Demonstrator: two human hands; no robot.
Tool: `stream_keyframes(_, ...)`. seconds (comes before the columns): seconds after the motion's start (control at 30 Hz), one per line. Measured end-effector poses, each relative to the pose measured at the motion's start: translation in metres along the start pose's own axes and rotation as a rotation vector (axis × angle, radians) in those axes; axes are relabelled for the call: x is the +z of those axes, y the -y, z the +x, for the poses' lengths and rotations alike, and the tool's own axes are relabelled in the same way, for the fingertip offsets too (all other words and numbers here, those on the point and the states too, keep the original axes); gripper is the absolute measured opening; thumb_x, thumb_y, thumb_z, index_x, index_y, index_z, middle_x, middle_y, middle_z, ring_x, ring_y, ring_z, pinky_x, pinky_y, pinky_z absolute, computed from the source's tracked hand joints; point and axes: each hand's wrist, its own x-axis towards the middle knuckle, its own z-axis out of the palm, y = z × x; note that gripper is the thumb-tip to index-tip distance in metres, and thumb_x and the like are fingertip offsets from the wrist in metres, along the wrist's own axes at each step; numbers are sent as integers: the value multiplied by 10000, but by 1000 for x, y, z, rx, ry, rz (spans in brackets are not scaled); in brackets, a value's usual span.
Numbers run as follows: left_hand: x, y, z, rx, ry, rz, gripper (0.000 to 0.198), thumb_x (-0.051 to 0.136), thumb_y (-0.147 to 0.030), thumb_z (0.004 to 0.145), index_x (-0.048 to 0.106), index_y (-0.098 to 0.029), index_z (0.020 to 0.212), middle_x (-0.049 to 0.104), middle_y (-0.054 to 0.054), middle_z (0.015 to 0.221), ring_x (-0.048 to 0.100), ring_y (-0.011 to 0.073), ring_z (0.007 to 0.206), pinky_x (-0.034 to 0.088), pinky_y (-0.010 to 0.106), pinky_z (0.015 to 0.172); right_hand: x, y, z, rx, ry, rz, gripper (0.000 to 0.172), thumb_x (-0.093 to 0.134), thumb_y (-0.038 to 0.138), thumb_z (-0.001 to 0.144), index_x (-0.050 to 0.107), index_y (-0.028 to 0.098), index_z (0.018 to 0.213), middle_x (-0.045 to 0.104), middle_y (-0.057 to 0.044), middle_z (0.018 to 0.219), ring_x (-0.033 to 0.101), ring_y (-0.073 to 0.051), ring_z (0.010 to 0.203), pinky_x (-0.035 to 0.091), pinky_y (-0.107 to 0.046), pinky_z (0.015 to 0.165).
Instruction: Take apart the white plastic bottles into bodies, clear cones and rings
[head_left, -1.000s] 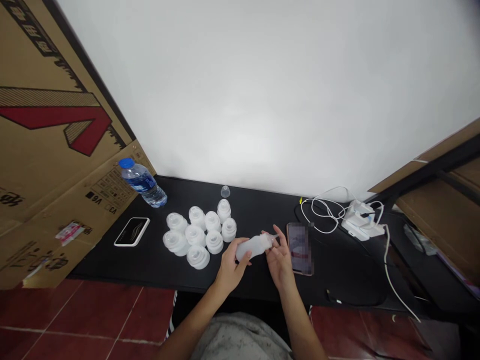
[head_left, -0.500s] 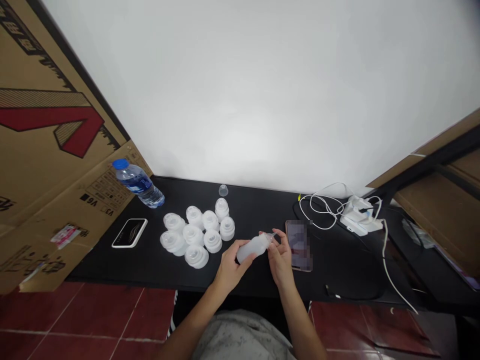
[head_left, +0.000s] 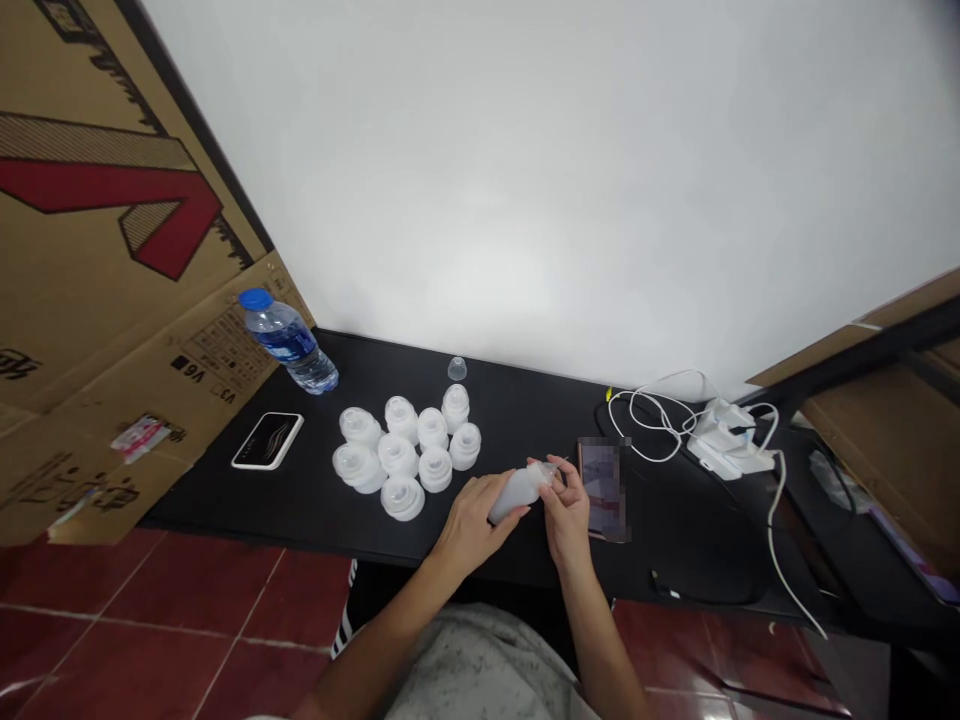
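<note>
Head camera is what I watch from, far from this room. A white squeeze bottle is held low over the table, tipped so its thin tip points up and to the right. Both hands have it. The left hand wraps around the fat body, with the fingers closed on it. The right hand is up at the neck, and its fingers are curled tight around the tip end. No hand is open. I cannot tell if the tip is being turned or pulled.

To me, the step in hand looks like work on the neck of the bottle. I judge that the next move calls for a steady hold on the body while the right hand does its small work at the tip.

Just to the right of the bottle lies a phone with a blurred screen. Farther right is a white charger with a tangle of white cords. To the left of the bottle stand nine white plastic caps in a tight bunch. Past them, a small clear cup stands alone. Farther left are a flat black and white pad and a water bottle with a blue cap, lying on its side. Beyond those, a big cardboard sheet leans up by a white wall.
</note>
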Motion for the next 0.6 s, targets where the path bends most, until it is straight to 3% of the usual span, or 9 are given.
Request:
stream_keyframes(0.17, -1, -2, -2, -89, -27, -96, 411, 677, -452, 1050, 644, -243, 1402, 777, 109, 1312, 757, 301, 1183, 601, 461, 1037, 6, 11, 12, 42, 81, -3, 696, 953, 509, 811, 647, 267, 1388, 845, -121, 1200, 798, -303, 1044, 596, -467, 986)
stream_keyframes(0.3, -10, -6, 4, -169, -6, -352, 400, 604, -446, 1087, 611, -231, 1424, 765, 103, 1327, 753, 274, 1180, 596, 420, 1040, 20, 29, 60, 19, 109, -34, 633, 537, 767, 1031, 713, 241, 1337, 806, -154, 1327, 777, -283, 1027, 606, -474, 955)
stream_keyframes(0.37, -14, -7, 6, -170, -15, -441, 425, 571, -443, 1104, 586, -234, 1474, 749, 106, 1370, 732, 277, 1229, 575, 426, 1081, 33, 32, 95, -24, 152, -262, 524, 614, 679, 1028, 760, 236, 1267, 817, -139, 1300, 768, -276, 1014, 612, -451, 919)
stream_keyframes(0.43, -17, -7, 7, -153, -16, -468, 420, 549, -430, 1113, 590, -239, 1484, 737, 105, 1387, 712, 284, 1253, 557, 437, 1106, 50, 29, 130, -77, 300, -541, 435, 727, 592, 968, 792, 244, 1223, 836, -117, 1218, 769, -291, 1009, 620, -463, 900)
stream_keyframes(0.5, -18, -8, 6, -138, -23, -471, 389, 539, -410, 1112, 618, -238, 1451, 740, 102, 1361, 709, 288, 1234, 554, 441, 1098, 70, 21, 161, -232, 418, -751, 404, 710, 478, 970, 775, 266, 1308, 818, -105, 1270, 753, -309, 1142, 590, -506, 1017)
stream_keyframes(0.6, -18, -7, 4, -136, -47, -491, 359, 556, -389, 1094, 637, -248, 1415, 753, 97, 1310, 722, 286, 1174, 576, 435, 1044, 101, 6, 192, -441, 556, -990, 530, 571, 310, 1014, 645, 272, 1538, 684, -115, 1530, 641, -312, 1389, 481, -546, 1203)
